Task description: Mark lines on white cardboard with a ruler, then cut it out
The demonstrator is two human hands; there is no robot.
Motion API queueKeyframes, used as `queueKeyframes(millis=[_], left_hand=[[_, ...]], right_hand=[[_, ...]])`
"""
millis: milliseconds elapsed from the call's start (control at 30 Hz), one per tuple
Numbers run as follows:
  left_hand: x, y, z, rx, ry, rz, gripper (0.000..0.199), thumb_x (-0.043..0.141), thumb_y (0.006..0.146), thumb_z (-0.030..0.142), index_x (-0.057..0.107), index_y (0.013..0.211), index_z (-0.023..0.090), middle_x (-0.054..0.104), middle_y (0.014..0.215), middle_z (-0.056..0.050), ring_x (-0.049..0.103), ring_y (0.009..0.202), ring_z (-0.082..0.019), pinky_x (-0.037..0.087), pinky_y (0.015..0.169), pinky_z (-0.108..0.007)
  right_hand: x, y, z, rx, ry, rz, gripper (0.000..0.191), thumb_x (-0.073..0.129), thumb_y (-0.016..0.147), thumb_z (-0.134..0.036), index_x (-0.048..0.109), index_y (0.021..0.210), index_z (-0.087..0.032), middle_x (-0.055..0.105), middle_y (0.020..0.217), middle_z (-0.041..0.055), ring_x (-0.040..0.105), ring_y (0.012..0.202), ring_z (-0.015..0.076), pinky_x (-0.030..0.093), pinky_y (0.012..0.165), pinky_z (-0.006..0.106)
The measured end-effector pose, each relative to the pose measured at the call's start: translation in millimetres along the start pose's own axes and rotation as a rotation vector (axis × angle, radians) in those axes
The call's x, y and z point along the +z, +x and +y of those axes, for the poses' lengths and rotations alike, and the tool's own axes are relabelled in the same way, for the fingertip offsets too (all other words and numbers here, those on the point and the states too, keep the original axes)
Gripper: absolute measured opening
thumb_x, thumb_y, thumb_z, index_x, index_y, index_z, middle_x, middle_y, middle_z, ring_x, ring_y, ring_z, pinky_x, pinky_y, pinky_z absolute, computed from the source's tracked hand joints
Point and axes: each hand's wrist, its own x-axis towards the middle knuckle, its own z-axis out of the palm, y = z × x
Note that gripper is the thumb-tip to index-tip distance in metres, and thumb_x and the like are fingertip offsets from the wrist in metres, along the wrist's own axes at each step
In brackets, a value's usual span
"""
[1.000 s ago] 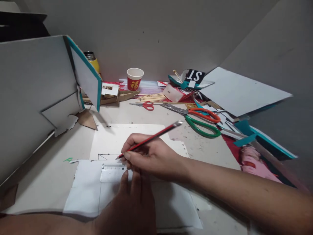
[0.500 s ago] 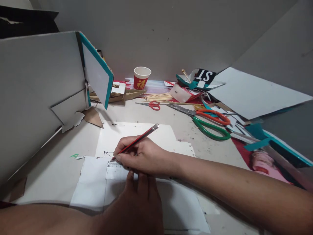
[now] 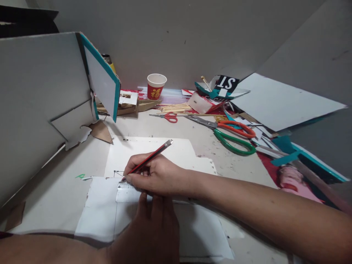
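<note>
The person's right hand (image 3: 156,174) pinches a red-and-black pencil (image 3: 150,158), tip toward nine o'clock; the left hand (image 3: 150,227), fingers outstretched, steadies a clear ruler (image 3: 125,194) at its eleven o'clock, atop white paper (image 3: 100,194).

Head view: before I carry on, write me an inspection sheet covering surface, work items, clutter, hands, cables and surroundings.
Surface: pale tabletop with dark specks and a green mark.
Work items: pencil, tip near one end of a clear ruler; white sheets bearing drawn lines.
Clutter: small red-handled scissors, large scissors with orange and green handles, thin sticks, paper cup.
Hands: right hand grips the pencil; left hand rests fingers over the ruler.
Cables: nothing seen.
Surroundings: grey wall behind, large panel at left, white board at right.
</note>
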Motion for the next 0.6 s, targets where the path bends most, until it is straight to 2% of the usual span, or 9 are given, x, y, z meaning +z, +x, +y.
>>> queueKeyframes(millis=[133, 200, 267, 333, 400, 433, 500, 600], left_hand=[[2.5, -1, -1, -0.019, -0.044, 0.009, 0.039, 0.041, 0.095, 0.025, 0.069, 0.116, 0.007, 0.072, 0.115, -0.019, 0.065, 0.104, -0.031, 0.044, 0.087, -0.045], [6.5, -2, 1, -0.007, -0.037, 0.026, 0.038, 0.042, 0.094, 0.024, 0.068, 0.117, 0.008, 0.072, 0.117, -0.018, 0.064, 0.107, -0.032, 0.044, 0.087, -0.046], [12.1, -5, 5, -0.013, -0.02, 0.039, 0.039, 0.043, 0.094, 0.025, 0.068, 0.118, 0.008, 0.07, 0.121, -0.019, 0.063, 0.112, -0.034, 0.044, 0.09, -0.047], [18.7, -8, 10, -0.06, -0.01, 0.04, 0.041, 0.045, 0.093, 0.027, 0.066, 0.123, 0.009, 0.068, 0.126, -0.02, 0.06, 0.118, -0.036, 0.042, 0.094, -0.049], [24.8, -11, 16, -0.104, -0.018, 0.05, 0.045, 0.048, 0.092, 0.031, 0.061, 0.132, 0.015, 0.066, 0.129, -0.019, 0.058, 0.122, -0.039, 0.04, 0.098, -0.053], [27.3, -12, 19, -0.119, -0.025, 0.061, 0.047, 0.05, 0.092, 0.033, 0.057, 0.137, 0.019, 0.067, 0.129, -0.019, 0.058, 0.122, -0.039, 0.039, 0.099, -0.054], [30.5, -13, 22, -0.134, -0.037, 0.081, 0.051, 0.051, 0.091, 0.034, 0.053, 0.141, 0.023, 0.067, 0.129, -0.018, 0.058, 0.123, -0.04, 0.038, 0.1, -0.056], [30.8, -12, 22, -0.157, -0.031, 0.09, 0.047, 0.048, 0.089, 0.028, 0.061, 0.134, 0.017, 0.066, 0.13, -0.017, 0.058, 0.123, -0.038, 0.039, 0.1, -0.052]], right_hand=[[-3, 0, -6, 0.05, 0.057, 0.031, 0.009, 0.058, 0.08, -0.008, 0.063, 0.079, -0.015, 0.058, 0.067, -0.004, 0.054, 0.06, 0.0081, 0.045, 0.056, 0.018], [-10, -5, -11, 0.059, 0.106, 0.097, 0.009, 0.057, 0.084, -0.013, 0.065, 0.088, -0.015, 0.062, 0.072, -0.0015, 0.058, 0.064, 0.0094, 0.048, 0.058, 0.019], [-23, -19, -15, 0.022, 0.082, 0.186, 0.018, 0.053, 0.09, -0.021, 0.065, 0.102, -0.015, 0.067, 0.08, 0.0017, 0.062, 0.067, 0.0108, 0.052, 0.062, 0.022], [-38, -43, -16, -0.041, -0.078, 0.277, 0.023, 0.05, 0.095, -0.026, 0.064, 0.108, -0.015, 0.072, 0.086, 0.005, 0.066, 0.072, 0.0129, 0.055, 0.067, 0.025], [-49, -74, -13, -0.077, -0.365, 0.339, 0.02, 0.051, 0.096, -0.024, 0.065, 0.107, -0.016, 0.074, 0.093, 0.0078, 0.069, 0.084, 0.0159, 0.055, 0.074, 0.027], [-53, -91, -10, -0.138, -0.529, 0.316, 0.019, 0.054, 0.094, -0.021, 0.065, 0.109, -0.016, 0.074, 0.097, 0.0093, 0.069, 0.089, 0.0173, 0.055, 0.078, 0.029], [-56, -123, -1, -0.289, -0.757, 0.254, 0.024, 0.058, 0.093, -0.018, 0.062, 0.116, -0.016, 0.073, 0.092, 0.0091, 0.068, 0.084, 0.0177, 0.055, 0.078, 0.031], [-52, -158, 14, -0.353, -0.935, 0.283, 0.034, 0.058, 0.093, -0.013, 0.055, 0.126, -0.016, 0.072, 0.095, 0.0097, 0.067, 0.092, 0.0192, 0.056, 0.082, 0.035]])
